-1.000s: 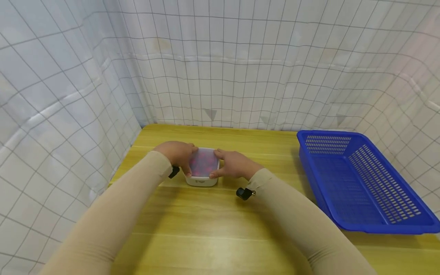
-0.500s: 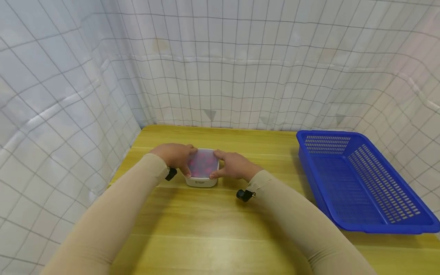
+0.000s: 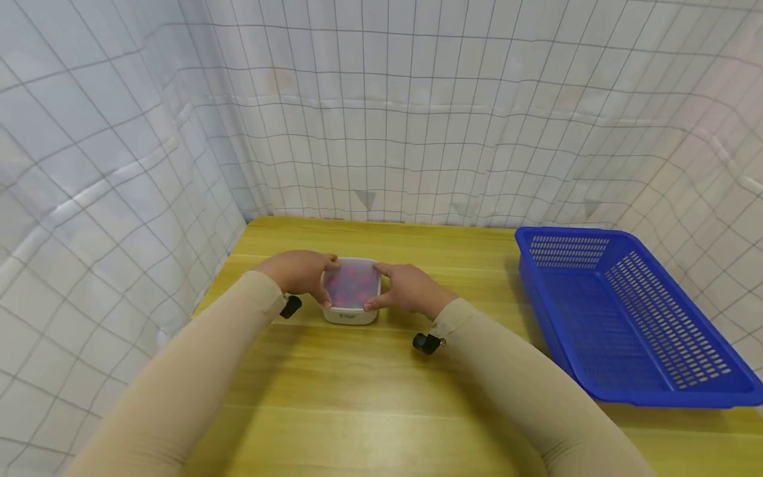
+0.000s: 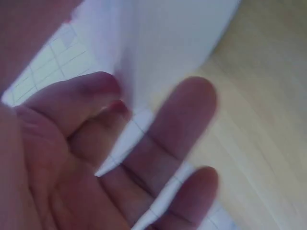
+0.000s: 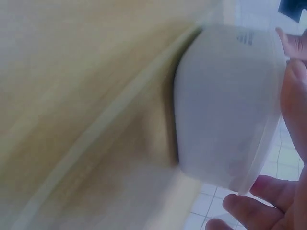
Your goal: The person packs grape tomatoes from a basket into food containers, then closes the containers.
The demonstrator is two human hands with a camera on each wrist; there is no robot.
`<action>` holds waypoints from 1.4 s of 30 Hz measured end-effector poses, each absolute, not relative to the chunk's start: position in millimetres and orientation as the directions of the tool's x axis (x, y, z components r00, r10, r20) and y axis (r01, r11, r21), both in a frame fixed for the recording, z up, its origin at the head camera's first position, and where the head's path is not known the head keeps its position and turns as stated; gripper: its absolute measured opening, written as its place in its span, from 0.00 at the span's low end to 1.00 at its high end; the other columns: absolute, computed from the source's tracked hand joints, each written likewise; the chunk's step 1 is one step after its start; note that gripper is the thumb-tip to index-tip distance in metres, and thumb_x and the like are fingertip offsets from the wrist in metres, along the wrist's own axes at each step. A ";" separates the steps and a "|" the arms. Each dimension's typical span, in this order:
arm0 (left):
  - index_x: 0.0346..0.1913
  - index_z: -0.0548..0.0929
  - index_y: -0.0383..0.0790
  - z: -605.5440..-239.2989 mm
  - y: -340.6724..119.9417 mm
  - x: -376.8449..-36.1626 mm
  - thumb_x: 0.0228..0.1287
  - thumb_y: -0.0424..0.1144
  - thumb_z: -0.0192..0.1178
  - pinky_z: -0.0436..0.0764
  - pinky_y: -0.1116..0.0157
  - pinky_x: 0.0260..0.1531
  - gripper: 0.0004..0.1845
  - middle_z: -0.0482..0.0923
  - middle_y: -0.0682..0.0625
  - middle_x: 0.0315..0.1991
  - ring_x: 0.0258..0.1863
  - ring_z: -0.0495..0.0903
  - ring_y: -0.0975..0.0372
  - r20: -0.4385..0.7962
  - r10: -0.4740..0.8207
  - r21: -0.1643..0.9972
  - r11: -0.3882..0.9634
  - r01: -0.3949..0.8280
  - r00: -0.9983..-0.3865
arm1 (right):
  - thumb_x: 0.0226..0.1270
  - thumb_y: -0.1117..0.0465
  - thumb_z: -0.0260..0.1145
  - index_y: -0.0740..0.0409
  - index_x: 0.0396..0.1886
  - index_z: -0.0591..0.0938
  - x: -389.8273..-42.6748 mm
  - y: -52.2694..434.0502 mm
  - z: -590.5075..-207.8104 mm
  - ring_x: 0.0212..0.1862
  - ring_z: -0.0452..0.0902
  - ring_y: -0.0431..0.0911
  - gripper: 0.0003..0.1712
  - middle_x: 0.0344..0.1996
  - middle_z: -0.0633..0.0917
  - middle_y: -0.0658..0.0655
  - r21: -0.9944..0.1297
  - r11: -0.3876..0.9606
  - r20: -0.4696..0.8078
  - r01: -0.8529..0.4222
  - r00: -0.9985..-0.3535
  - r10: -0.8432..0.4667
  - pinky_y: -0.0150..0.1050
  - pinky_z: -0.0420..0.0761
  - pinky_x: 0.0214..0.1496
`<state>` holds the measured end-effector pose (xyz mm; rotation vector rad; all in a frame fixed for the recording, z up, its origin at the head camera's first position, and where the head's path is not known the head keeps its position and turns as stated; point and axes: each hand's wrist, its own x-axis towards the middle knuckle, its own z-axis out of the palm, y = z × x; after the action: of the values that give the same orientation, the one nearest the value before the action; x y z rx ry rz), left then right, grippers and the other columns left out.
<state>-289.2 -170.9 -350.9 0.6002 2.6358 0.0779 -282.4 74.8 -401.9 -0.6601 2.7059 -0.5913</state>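
A small white food container point(image 3: 350, 317) with rounded corners stands on the wooden table. Its translucent lid point(image 3: 353, 283) lets red and pink contents show through. At the left rim my left hand point(image 3: 299, 273) holds the lid edge, thumb at the near corner and forefinger at the far one. In the left wrist view two fingertips meet the container's wall, while the other fingers point(image 4: 184, 115) stand off it. My right hand point(image 3: 412, 289) grips the opposite rim between thumb and fingers. The right wrist view shows the container's smooth side wall point(image 5: 225, 105), its base down at the tabletop.
A large blue plastic basket point(image 3: 566, 331) with slotted walls stands at the table's right side. Around the wooden table point(image 3: 357, 411) hangs a white grid-patterned curtain point(image 3: 417, 132) at the back and both sides. Each wrist carries a small black camera point(image 3: 426, 342).
My left wrist has shifted a little to the left and down, with its fingertips still at the lid's edge. The container and my right hand stay nearly in place.
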 end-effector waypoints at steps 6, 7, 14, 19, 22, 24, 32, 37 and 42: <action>0.75 0.76 0.42 -355.3 -179.1 -285.5 0.60 0.57 0.76 0.70 0.44 0.74 0.43 0.65 0.45 0.81 0.77 0.69 0.44 -0.321 0.459 0.163 0.888 0.430 -0.828 | 0.61 0.31 0.75 0.53 0.79 0.72 -278.4 75.1 -402.4 0.73 0.76 0.54 0.53 0.75 0.76 0.57 -0.389 0.816 -0.125 -0.428 -0.853 -0.507 0.49 0.76 0.74; 0.74 0.78 0.41 -355.5 -179.8 -284.6 0.60 0.57 0.76 0.71 0.44 0.74 0.42 0.66 0.46 0.81 0.76 0.70 0.44 -0.309 0.466 0.159 0.885 0.438 -0.829 | 0.61 0.31 0.74 0.53 0.79 0.72 -278.3 75.1 -402.4 0.73 0.75 0.55 0.53 0.76 0.75 0.57 -0.384 0.816 -0.123 -0.432 -0.852 -0.509 0.50 0.76 0.74; 0.72 0.79 0.39 -356.1 -183.1 -280.7 0.64 0.56 0.74 0.71 0.45 0.74 0.39 0.64 0.46 0.81 0.76 0.70 0.41 -0.303 0.495 0.165 0.869 0.466 -0.815 | 0.64 0.30 0.72 0.52 0.80 0.68 -277.6 74.5 -402.4 0.76 0.71 0.56 0.53 0.79 0.69 0.57 -0.383 0.819 -0.136 -0.427 -0.851 -0.507 0.50 0.72 0.78; 0.75 0.76 0.39 -354.8 -181.8 -279.2 0.66 0.57 0.72 0.70 0.44 0.74 0.40 0.62 0.46 0.82 0.77 0.67 0.40 -0.335 0.479 0.163 0.878 0.451 -0.811 | 0.64 0.29 0.71 0.53 0.80 0.68 -276.7 74.3 -402.0 0.78 0.69 0.57 0.54 0.80 0.68 0.58 -0.397 0.811 -0.129 -0.429 -0.849 -0.512 0.50 0.72 0.78; 0.74 0.75 0.37 -355.4 -179.4 -277.1 0.66 0.59 0.71 0.71 0.46 0.74 0.41 0.61 0.45 0.82 0.76 0.68 0.41 -0.337 0.474 0.161 0.881 0.446 -0.814 | 0.64 0.28 0.71 0.54 0.80 0.69 -275.2 74.3 -402.7 0.74 0.74 0.57 0.54 0.79 0.69 0.58 -0.401 0.806 -0.118 -0.435 -0.848 -0.517 0.49 0.74 0.76; 0.74 0.75 0.36 -356.5 -177.1 -275.3 0.65 0.60 0.71 0.71 0.47 0.74 0.42 0.61 0.44 0.82 0.76 0.69 0.41 -0.337 0.470 0.157 0.882 0.444 -0.816 | 0.64 0.28 0.71 0.55 0.79 0.69 -273.9 74.5 -403.8 0.64 0.83 0.57 0.54 0.79 0.69 0.59 -0.408 0.804 -0.115 -0.433 -0.849 -0.516 0.48 0.78 0.72; 0.73 0.76 0.36 -362.3 -174.1 -274.4 0.63 0.62 0.72 0.72 0.47 0.74 0.44 0.62 0.44 0.82 0.75 0.71 0.42 -0.321 0.445 0.140 0.895 0.423 -0.836 | 0.63 0.28 0.71 0.57 0.79 0.69 -272.8 73.5 -409.8 0.55 0.86 0.55 0.55 0.78 0.70 0.59 -0.423 0.794 -0.084 -0.437 -0.853 -0.514 0.46 0.80 0.69; 0.74 0.75 0.37 -364.9 -174.6 -276.2 0.63 0.61 0.72 0.71 0.46 0.74 0.44 0.61 0.44 0.82 0.75 0.70 0.41 -0.324 0.442 0.153 0.897 0.415 -0.836 | 0.64 0.30 0.72 0.57 0.79 0.68 -274.2 73.5 -413.6 0.70 0.79 0.54 0.55 0.77 0.70 0.59 -0.457 0.784 -0.090 -0.419 -0.856 -0.510 0.46 0.78 0.72; 0.74 0.75 0.36 -365.2 -176.8 -276.9 0.63 0.61 0.72 0.71 0.46 0.74 0.44 0.62 0.42 0.81 0.75 0.70 0.41 -0.320 0.445 0.140 0.895 0.423 -0.836 | 0.65 0.30 0.72 0.57 0.80 0.68 -276.2 71.6 -417.2 0.67 0.81 0.55 0.54 0.78 0.69 0.59 -0.467 0.778 -0.091 -0.421 -0.852 -0.516 0.47 0.77 0.74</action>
<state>-276.9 -176.8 -365.2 0.6425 2.7144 0.0907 -276.2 71.6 -417.2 -0.7354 2.7566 -0.6497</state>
